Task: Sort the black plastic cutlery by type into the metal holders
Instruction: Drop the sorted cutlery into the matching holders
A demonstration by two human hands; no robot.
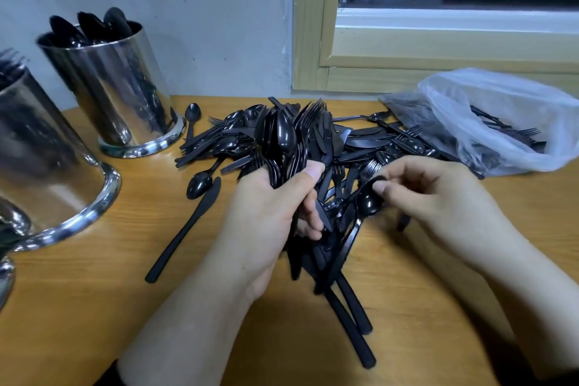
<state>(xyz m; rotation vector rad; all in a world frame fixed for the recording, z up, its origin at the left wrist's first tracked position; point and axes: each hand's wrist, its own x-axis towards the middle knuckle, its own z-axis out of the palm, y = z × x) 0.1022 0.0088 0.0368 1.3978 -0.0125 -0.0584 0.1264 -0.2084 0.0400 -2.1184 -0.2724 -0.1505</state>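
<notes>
Left hand [266, 207] grips a mixed cutlery bundle [288, 141]; right hand [432, 194] pinches one spoon [368, 204] above the worktop [94, 276] pile [360, 141]. Three metal holders partly visible, one [116, 88] holding spoons. No legible writing.

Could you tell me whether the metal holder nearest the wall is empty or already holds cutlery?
Holds cutlery: black spoon bowls stick up above the rim of the holder.

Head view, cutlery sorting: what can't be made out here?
- Nearest metal holder: cut off by the left edge; only fork tines show.
- Plastic bag: cloudy film blurs the cutlery inside.
- Left hand: its bundle overlaps, so it can't be counted.
- Right hand: its fingers hide part of the spoon.
</notes>
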